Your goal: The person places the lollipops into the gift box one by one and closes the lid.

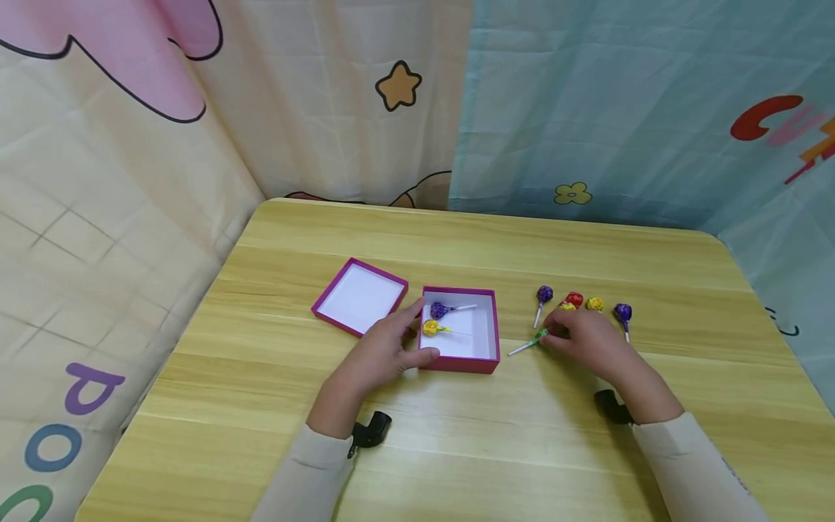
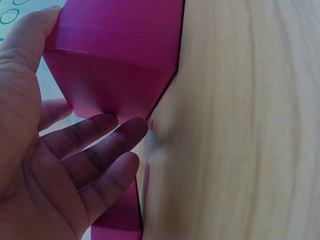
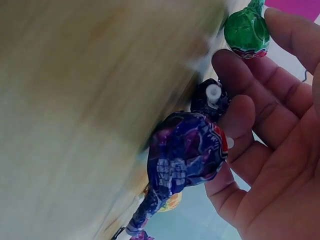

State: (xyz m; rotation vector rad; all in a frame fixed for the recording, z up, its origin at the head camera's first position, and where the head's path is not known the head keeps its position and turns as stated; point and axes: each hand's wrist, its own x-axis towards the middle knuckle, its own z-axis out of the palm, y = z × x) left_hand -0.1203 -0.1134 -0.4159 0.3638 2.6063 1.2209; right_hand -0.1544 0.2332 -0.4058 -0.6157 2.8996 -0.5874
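My left hand (image 1: 385, 348) rests at the near left corner of a magenta box (image 1: 459, 366) with a white inside. In the left wrist view its thumb touches the box's edge, and the fairly straight fingers lie against a side wall. Inside the box are a purple lollipop (image 1: 440, 310) and a yellow lollipop (image 1: 431, 328). Right of the box, my right hand (image 1: 590, 341) pinches a green lollipop (image 3: 246, 32) by its head, between thumb and index finger. Its white stick points left, low over the table.
Beyond the right hand lie purple lollipops (image 1: 544, 293) (image 1: 622, 313), a red one (image 1: 574, 298) and yellow ones (image 1: 594, 304). The box's lid (image 1: 360, 299) lies inside-up at the left. Printed curtains (image 1: 326, 109) hang behind the wooden table (image 1: 457, 449).
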